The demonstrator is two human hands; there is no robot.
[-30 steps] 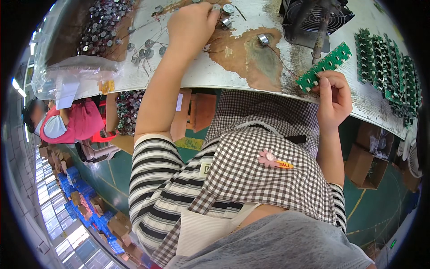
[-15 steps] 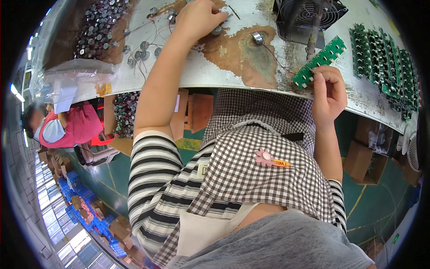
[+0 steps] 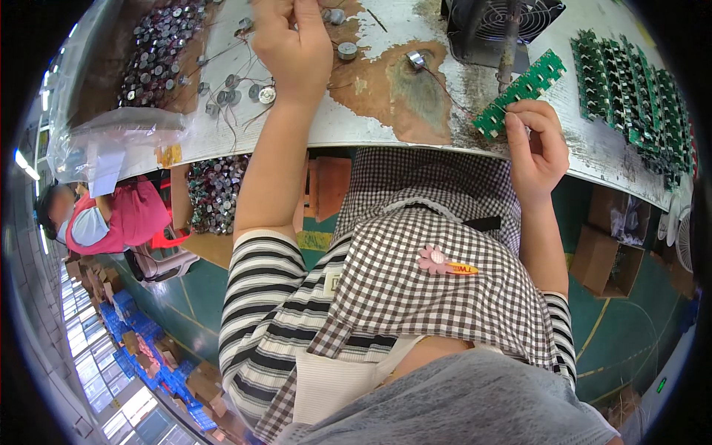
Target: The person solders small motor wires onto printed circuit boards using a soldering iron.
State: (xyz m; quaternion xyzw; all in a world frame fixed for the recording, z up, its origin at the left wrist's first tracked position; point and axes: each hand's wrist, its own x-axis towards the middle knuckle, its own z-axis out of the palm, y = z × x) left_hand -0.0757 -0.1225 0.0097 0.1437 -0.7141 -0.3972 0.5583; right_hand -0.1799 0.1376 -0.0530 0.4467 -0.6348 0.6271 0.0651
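My right hand (image 3: 540, 152) pinches the lower edge of a long green circuit board (image 3: 532, 83) between thumb and fingers, tilted above the bench's front edge. A thin wire runs from the board's left end to a small round silver motor (image 3: 416, 59) lying on the worn brown patch. My left hand (image 3: 293, 55) is over the bench at the top edge of the view; its fingertips are blurred and partly cut off, so any grip is hidden. Near it lie several loose wired motors (image 3: 346, 51), including a small cluster (image 3: 228, 97) beside the wrist.
A plastic-lined box (image 3: 152, 63) heaped with motors stands at the left. A black fan (image 3: 512, 22) and a metal rod (image 3: 510, 48) stand behind the board. Rows of green boards (image 3: 630, 104) lie at the right. A person in pink (image 3: 126, 211) sits at far left.
My left hand has drawn back toward me and slightly left, turning at the wrist. My right hand and the board stay nearly in place as the view shifts slightly.
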